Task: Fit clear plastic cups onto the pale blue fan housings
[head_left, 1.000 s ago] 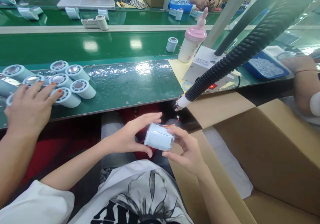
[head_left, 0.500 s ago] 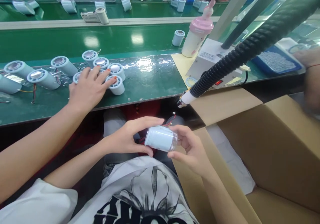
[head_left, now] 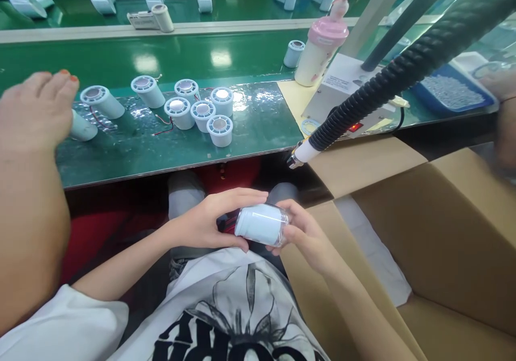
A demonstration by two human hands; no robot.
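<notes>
Over my lap, a pale blue cylindrical part (head_left: 260,225) in a clear plastic sleeve lies sideways between my hands. My left hand (head_left: 215,218) is curled round its left end, thumb below and fingers above. At its right end, the fingers of my right hand (head_left: 304,234) grip the clear sleeve. Similar pale blue cylinders stand in a group on the green bench ahead, among them one nearest the edge (head_left: 220,131). Red and black wires trail from some of them.
A co-worker's hand (head_left: 40,108) reaches in from the left over the bench. A black corrugated hose (head_left: 374,84) with a metal nozzle hangs at right. An open cardboard box (head_left: 435,253) stands at my right. A pink-capped bottle (head_left: 322,49) and a blue tray (head_left: 453,92) are beyond.
The co-worker's hand has moved left, and several cylinders on the bench now stand further right. My right fingers have closed further over the sleeve's end; the loose wire above the part no longer shows.
</notes>
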